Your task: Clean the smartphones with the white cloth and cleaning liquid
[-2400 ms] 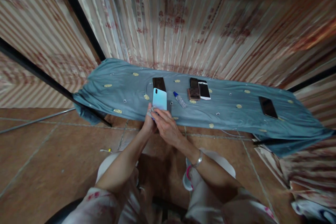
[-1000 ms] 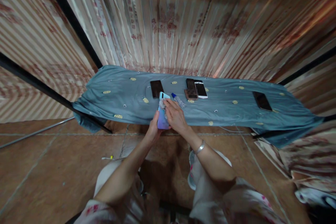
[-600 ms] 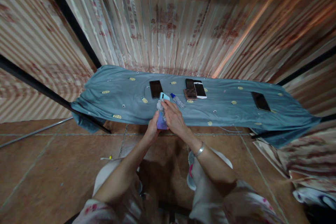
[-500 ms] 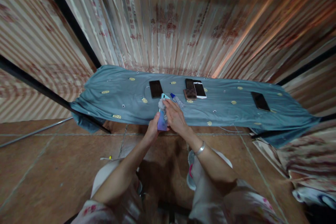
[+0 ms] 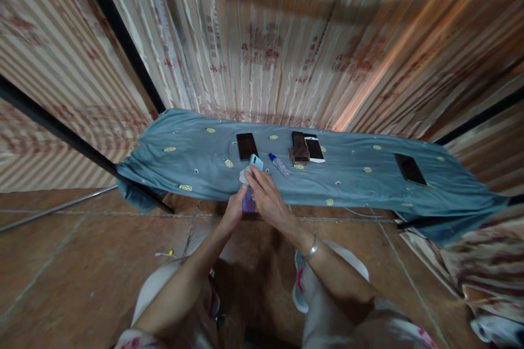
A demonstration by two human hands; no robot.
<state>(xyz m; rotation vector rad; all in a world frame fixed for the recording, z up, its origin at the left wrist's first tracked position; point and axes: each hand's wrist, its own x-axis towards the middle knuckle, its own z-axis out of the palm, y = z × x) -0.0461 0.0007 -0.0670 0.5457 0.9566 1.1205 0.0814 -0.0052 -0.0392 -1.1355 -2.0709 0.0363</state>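
striped, pleated hangings (image 5: 270,27) with red prints behind; narrow table (image 5: 352,188) draped in blue-green cloth with yellow motifs, tiled floor (image 5: 49,272) below.

blue-purple phone (image 5: 256,161) held back outward at the near edge of the table, camera end pointing away from the wearer. left hand (image 5: 234,208) grasps its lower part, thumb along the side. right hand (image 5: 267,196) has fingertips bent over a pale wipe (image 5: 245,175), pressing it to the phone's back.

progress, as judged: wiping under way, not finished, since the wipe lies on the surface. camera end and purple lower end show past the fingers; too small to tell if clean.

lying on the table: black phone (image 5: 247,146) just beyond the hands; blue-capped bottle (image 5: 279,165) on its side; dark phone (image 5: 298,138) beside a white-framed phone (image 5: 315,149), blurred item (image 5: 299,155) near them; another phone (image 5: 410,169) well apart, toward the right end. none in hand; whether any of these is done, cannot tell.
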